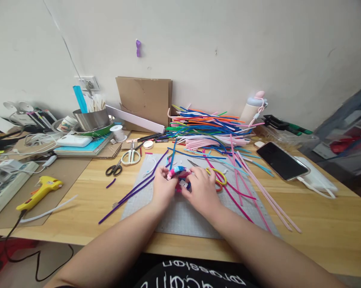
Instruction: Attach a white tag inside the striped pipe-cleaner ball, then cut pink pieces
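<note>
Head cam: L hand [164, 186] pinches the near-left edge of the pipe-cleaner piece [178, 170], thumb + curled fingers closed on it. R hand [202, 186] holds the opp. side, fingers bent over the top, thumb lower & nearer the body. Piece is btwn both hands, above the cutting mat [180, 224].

Looks: small, fuzzy, multi-color. Curved band on the far side, lt blue + darker blue up top, pale pink at the L-hand end, pink toward R fingers. Dk blue, white & magenta bits show in the gap btwn hands. Rest of shape hidden by fingers; exact form can't tell.

Just past R hand, partly behind its fingers: scissors w/ yellow handle [225, 178]. L of L hand: purple stems [138, 186], running off the mat onto the table [99, 208]. Further out, same side: black-handled scissors [113, 169], w/ white-handled scissors [130, 157] just beyond; yellow glue gun [40, 191] well apart, far L. R of R hand: pink stems [258, 188], loose, some over the mat edge; phone [283, 161] further R. Well beyond both hands: big mixed-color stem pile [210, 128], approx. against the wall.
</note>
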Demonstrator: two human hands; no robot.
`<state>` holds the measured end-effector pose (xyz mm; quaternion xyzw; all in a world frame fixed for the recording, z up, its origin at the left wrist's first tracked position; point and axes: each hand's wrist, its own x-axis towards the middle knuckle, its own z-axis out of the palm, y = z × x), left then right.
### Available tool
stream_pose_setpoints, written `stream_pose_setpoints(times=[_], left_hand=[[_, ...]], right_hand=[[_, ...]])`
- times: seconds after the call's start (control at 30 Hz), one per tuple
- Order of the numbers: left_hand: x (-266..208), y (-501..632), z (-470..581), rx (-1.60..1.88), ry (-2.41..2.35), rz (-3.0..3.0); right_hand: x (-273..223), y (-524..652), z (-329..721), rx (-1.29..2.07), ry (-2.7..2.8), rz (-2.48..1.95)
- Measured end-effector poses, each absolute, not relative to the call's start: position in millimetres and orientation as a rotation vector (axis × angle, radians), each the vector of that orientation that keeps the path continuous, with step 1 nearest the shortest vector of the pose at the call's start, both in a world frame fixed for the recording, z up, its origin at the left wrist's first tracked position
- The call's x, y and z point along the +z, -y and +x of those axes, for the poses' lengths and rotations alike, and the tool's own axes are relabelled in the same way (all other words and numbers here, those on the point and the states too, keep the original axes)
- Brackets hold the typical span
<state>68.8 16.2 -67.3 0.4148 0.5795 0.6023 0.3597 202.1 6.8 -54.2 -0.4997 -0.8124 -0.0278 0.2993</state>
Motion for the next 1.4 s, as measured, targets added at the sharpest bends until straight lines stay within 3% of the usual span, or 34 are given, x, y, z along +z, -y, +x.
stream_pose_setpoints(times=[0.77, 1.13, 1.3, 1.4], left_hand=[[-61, -11, 65, 1.616, -1.564, 1.308], [-46, 6, 66, 2.047, -1.556, 2.265], [-41, -7, 30, 2.034, -1.043, 2.85], [-22, -22, 3, 2.288, -0.845, 2.946]], right_hand=[[-54, -7, 203, -0.043, 2.17, -1.311], [-47, -1, 206, -0.198, 1.882, -1.125], [-43, 7, 207, -0.243, 1.875, -0.994], [-41, 10, 207, -0.229, 2.02, -0.925]])
